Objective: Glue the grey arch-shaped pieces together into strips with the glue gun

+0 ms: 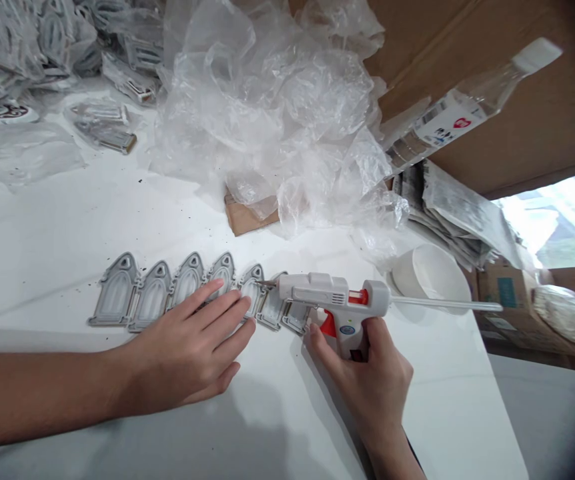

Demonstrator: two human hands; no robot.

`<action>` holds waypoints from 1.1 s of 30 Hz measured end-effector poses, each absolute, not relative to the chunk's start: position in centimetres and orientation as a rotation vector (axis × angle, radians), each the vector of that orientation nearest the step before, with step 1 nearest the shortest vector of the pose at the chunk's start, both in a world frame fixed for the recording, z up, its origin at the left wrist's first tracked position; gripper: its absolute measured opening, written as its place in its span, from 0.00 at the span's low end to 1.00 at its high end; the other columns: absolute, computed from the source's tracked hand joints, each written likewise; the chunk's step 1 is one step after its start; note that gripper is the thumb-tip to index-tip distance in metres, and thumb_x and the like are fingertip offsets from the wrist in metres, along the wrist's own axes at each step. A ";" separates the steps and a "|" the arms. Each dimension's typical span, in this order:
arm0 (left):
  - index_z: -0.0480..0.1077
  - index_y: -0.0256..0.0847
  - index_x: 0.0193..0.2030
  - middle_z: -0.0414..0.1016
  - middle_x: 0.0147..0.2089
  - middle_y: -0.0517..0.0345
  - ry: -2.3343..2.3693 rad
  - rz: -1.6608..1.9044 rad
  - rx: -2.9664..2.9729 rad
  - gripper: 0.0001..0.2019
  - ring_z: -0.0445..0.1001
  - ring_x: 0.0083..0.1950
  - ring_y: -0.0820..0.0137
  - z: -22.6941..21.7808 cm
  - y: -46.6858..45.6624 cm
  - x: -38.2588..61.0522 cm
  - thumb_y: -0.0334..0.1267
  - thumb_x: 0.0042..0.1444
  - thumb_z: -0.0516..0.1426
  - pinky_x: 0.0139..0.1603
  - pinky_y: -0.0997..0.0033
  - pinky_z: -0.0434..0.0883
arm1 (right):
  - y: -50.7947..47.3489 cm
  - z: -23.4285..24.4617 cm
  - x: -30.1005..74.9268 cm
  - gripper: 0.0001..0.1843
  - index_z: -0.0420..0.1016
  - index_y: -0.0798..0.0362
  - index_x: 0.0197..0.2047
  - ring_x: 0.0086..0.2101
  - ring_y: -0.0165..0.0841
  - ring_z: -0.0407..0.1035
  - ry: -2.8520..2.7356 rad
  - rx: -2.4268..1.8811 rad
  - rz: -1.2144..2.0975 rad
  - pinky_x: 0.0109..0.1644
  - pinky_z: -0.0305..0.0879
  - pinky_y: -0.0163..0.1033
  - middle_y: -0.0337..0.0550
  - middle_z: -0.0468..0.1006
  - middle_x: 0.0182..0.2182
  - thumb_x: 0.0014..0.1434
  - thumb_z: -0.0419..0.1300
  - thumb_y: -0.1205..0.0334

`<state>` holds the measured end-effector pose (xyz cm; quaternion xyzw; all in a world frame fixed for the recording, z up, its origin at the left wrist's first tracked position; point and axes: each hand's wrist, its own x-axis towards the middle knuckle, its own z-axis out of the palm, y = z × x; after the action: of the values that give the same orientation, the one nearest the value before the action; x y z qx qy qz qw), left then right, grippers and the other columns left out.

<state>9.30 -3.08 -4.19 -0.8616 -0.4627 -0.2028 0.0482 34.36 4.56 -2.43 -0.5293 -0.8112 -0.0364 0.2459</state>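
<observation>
A row of several grey arch-shaped flat pieces [153, 293] lies on the white table [57, 227]. My left hand [195, 350] rests flat on the row's middle, fingers stretched out and pressing down. My right hand [367, 373] grips the handle of a white glue gun [335, 297] with a red trigger. Its nozzle points left and sits at a piece near the row's right end. A clear glue stick [442, 305] pokes out of the gun's back.
Crumpled clear plastic [272, 100] is heaped behind the row. Bagged grey pieces [57, 47] pile up at far left. A white bowl [430, 273], folded newspapers [457, 213], a clear bottle [462, 113] and cardboard boxes [507, 307] crowd the right. The table edge runs down the right.
</observation>
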 end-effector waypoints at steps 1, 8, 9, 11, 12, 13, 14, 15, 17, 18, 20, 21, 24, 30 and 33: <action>0.70 0.37 0.54 0.73 0.58 0.48 -1.410 -0.618 -2.629 0.18 0.69 0.60 0.61 -4.2 -3.1 9.3 0.45 0.62 0.55 0.73 0.55 0.49 | 4.5 -2.4 34.4 0.21 0.58 0.55 0.29 0.16 0.18 0.49 -2.215 -1.463 -0.095 0.20 0.49 0.25 0.30 0.58 0.16 0.55 0.63 0.48; 0.70 0.36 0.54 0.74 0.57 0.47 -1.410 -0.622 -2.621 0.18 0.70 0.60 0.60 -4.2 -3.0 9.4 0.44 0.62 0.55 0.73 0.55 0.50 | 4.7 -2.6 34.3 0.20 0.61 0.55 0.30 0.16 0.18 0.49 -2.230 -1.488 -0.136 0.20 0.50 0.26 0.31 0.59 0.15 0.56 0.61 0.47; 0.70 0.36 0.54 0.74 0.57 0.47 -1.408 -0.620 -2.622 0.18 0.70 0.60 0.60 -4.2 -3.0 9.4 0.44 0.62 0.55 0.72 0.55 0.51 | 4.7 -2.6 34.2 0.20 0.62 0.55 0.30 0.16 0.18 0.49 -2.230 -1.478 -0.156 0.20 0.49 0.26 0.31 0.60 0.15 0.56 0.61 0.47; 0.70 0.36 0.54 0.74 0.58 0.47 -1.406 -0.615 -2.627 0.17 0.70 0.60 0.60 -4.2 -3.0 9.4 0.44 0.63 0.54 0.72 0.54 0.52 | 4.6 -2.6 34.2 0.19 0.63 0.55 0.31 0.16 0.18 0.50 -2.228 -1.447 -0.194 0.20 0.49 0.26 0.30 0.59 0.15 0.56 0.62 0.48; 0.70 0.36 0.54 0.74 0.58 0.47 -1.404 -0.612 -2.632 0.17 0.70 0.60 0.59 -4.2 -3.0 9.4 0.43 0.63 0.54 0.71 0.54 0.52 | 4.6 -2.6 34.2 0.19 0.63 0.56 0.32 0.16 0.18 0.50 -2.227 -1.440 -0.206 0.20 0.49 0.26 0.31 0.59 0.15 0.56 0.62 0.48; 0.70 0.36 0.54 0.74 0.58 0.47 -1.403 -0.612 -2.634 0.17 0.70 0.59 0.59 -4.2 -3.0 9.4 0.43 0.63 0.54 0.71 0.54 0.52 | 4.6 -2.6 34.2 0.19 0.63 0.56 0.32 0.16 0.18 0.51 -2.223 -1.433 -0.218 0.20 0.49 0.26 0.31 0.59 0.15 0.56 0.62 0.48; 0.70 0.36 0.54 0.74 0.58 0.47 -1.403 -0.611 -2.633 0.17 0.70 0.59 0.59 -4.2 -3.0 9.4 0.43 0.63 0.54 0.71 0.54 0.52 | 4.6 -2.6 34.2 0.19 0.63 0.56 0.32 0.16 0.18 0.51 -2.222 -1.429 -0.228 0.20 0.49 0.26 0.31 0.59 0.16 0.56 0.62 0.48; 0.70 0.36 0.54 0.74 0.57 0.47 -1.403 -0.616 -2.631 0.17 0.71 0.59 0.59 -4.2 -2.9 9.4 0.43 0.63 0.54 0.70 0.54 0.53 | 4.6 -2.6 34.1 0.19 0.63 0.56 0.32 0.17 0.18 0.51 -2.226 -1.429 -0.234 0.20 0.49 0.26 0.31 0.59 0.16 0.56 0.63 0.49; 0.70 0.36 0.53 0.74 0.57 0.47 -1.402 -0.619 -2.626 0.17 0.71 0.59 0.60 -4.1 -3.0 9.4 0.43 0.62 0.54 0.70 0.54 0.54 | 4.7 -2.5 34.1 0.19 0.64 0.56 0.33 0.17 0.18 0.52 -2.239 -1.428 -0.246 0.20 0.49 0.26 0.31 0.59 0.16 0.56 0.63 0.49; 0.70 0.36 0.53 0.74 0.57 0.47 -1.403 -0.620 -2.624 0.17 0.71 0.59 0.60 -4.1 -3.0 9.4 0.43 0.62 0.54 0.70 0.54 0.54 | 4.7 -2.4 34.2 0.18 0.64 0.56 0.33 0.17 0.18 0.52 -2.247 -1.423 -0.252 0.20 0.49 0.26 0.31 0.59 0.17 0.56 0.63 0.50; 0.70 0.36 0.53 0.74 0.57 0.47 -1.400 -0.615 -2.627 0.17 0.71 0.59 0.60 -4.0 -3.0 9.4 0.43 0.62 0.54 0.69 0.55 0.55 | 4.7 -2.3 34.2 0.18 0.64 0.56 0.33 0.17 0.18 0.52 -2.260 -1.425 -0.247 0.20 0.49 0.26 0.31 0.59 0.17 0.56 0.63 0.50; 0.70 0.36 0.54 0.74 0.57 0.47 -1.399 -0.613 -2.627 0.17 0.70 0.60 0.60 -4.0 -3.0 9.3 0.43 0.62 0.54 0.69 0.55 0.56 | 4.7 -2.3 34.3 0.19 0.64 0.56 0.33 0.17 0.18 0.51 -2.262 -1.424 -0.242 0.20 0.49 0.26 0.30 0.59 0.17 0.56 0.64 0.50; 0.70 0.36 0.54 0.74 0.57 0.47 -1.394 -0.620 -2.630 0.18 0.70 0.60 0.60 -4.1 -3.1 9.2 0.43 0.62 0.54 0.69 0.55 0.56 | 4.8 -2.3 34.5 0.20 0.63 0.56 0.32 0.17 0.18 0.51 -2.268 -1.427 -0.212 0.20 0.49 0.25 0.30 0.58 0.17 0.55 0.64 0.49; 0.70 0.36 0.53 0.75 0.56 0.47 -1.406 -0.665 -2.625 0.17 0.71 0.59 0.60 -4.1 -3.1 9.1 0.43 0.62 0.55 0.68 0.55 0.59 | 4.9 -2.3 34.9 0.22 0.58 0.56 0.28 0.17 0.16 0.47 -2.203 -1.390 -0.120 0.18 0.46 0.24 0.29 0.55 0.16 0.54 0.65 0.49; 0.72 0.35 0.50 0.77 0.51 0.49 -1.421 -0.733 -2.569 0.15 0.73 0.56 0.59 -4.0 -3.0 9.0 0.42 0.61 0.56 0.66 0.54 0.62 | 4.8 -2.1 35.0 0.22 0.59 0.56 0.28 0.16 0.16 0.46 -2.199 -1.379 -0.071 0.18 0.46 0.23 0.29 0.55 0.15 0.53 0.65 0.49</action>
<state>9.03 -2.97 -4.01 -0.8476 -0.4687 -0.2419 0.0576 35.03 4.79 -2.12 -0.5114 -0.8156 -0.0265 0.2692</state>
